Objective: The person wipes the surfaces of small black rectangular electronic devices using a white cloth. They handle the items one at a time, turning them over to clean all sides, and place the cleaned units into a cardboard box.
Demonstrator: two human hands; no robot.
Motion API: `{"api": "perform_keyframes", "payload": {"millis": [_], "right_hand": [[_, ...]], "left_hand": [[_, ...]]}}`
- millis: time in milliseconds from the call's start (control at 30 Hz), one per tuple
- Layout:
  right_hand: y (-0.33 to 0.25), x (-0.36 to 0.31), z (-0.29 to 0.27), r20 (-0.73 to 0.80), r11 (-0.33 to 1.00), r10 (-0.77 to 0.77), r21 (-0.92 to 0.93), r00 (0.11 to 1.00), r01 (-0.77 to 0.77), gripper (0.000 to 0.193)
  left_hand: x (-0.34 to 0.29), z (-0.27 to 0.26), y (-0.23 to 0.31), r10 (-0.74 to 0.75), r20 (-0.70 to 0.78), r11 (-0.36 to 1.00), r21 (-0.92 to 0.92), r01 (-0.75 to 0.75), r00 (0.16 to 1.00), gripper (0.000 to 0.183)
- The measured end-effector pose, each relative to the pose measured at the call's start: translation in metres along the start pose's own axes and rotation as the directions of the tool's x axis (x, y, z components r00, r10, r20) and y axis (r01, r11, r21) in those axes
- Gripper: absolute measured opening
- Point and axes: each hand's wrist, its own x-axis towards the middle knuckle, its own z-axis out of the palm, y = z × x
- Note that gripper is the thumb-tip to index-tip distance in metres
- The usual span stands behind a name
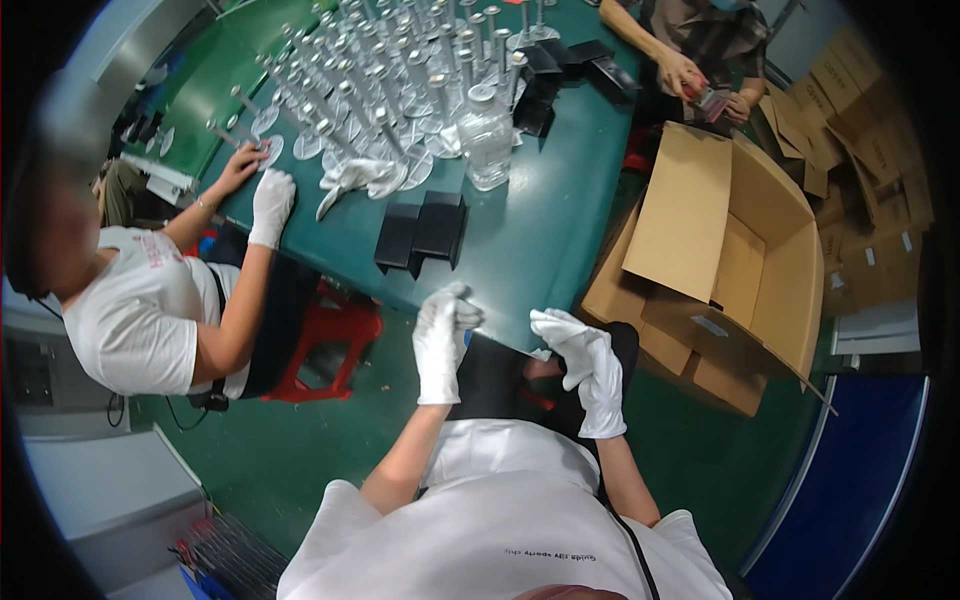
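Left hand: the wearer's left hand, in a white fabric glove, was at the table's near edge, its fingers curled close together in a narrow grip; whether they pinched anything could not be told.
Right hand: the wearer's right hand, gloved alike, was by the near corner, apart from the left, with its fingers bent and bunched; whether it held anything could not be told.
Black pieces: two black, box-like pieces lay side by side on the table, just beyond the left hand.
Tabletop: the dark green, smooth table also bore a clear, rounded container, a crumpled white cloth and, toward its far end, a crowd of grey upright stems on clear round bases. More black pieces lay beyond the container.
Left neighbour: a co-worker in a white shirt sat near a red plastic stool, one bare hand at a round base.
Far right: another person's hands held a small red-and-clear item.
Beside the table: a brown cardboard box stood open.
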Motion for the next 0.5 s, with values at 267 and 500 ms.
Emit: {"api": "perform_keyframes", "payload": {"millis": [267, 500], "right_hand": [[0.050, 0.036, -0.052, -0.080, 0.990, -0.044, -0.136, 0.996, 0.033, 0.041], [0.001, 0.266, -0.098, -0.134, 0.981, -0.019, 0.190, 0.991, 0.044, 0.048]], "left_hand": [[0.101, 0.148, 0.036, 0.468, 0.536, 0.618, 0.369, -0.694, 0.702, 0.039], [0.229, 0.196, -0.004, 0.472, 0.613, -0.144, 0.762, -0.631, 0.634, 0.042]]}}
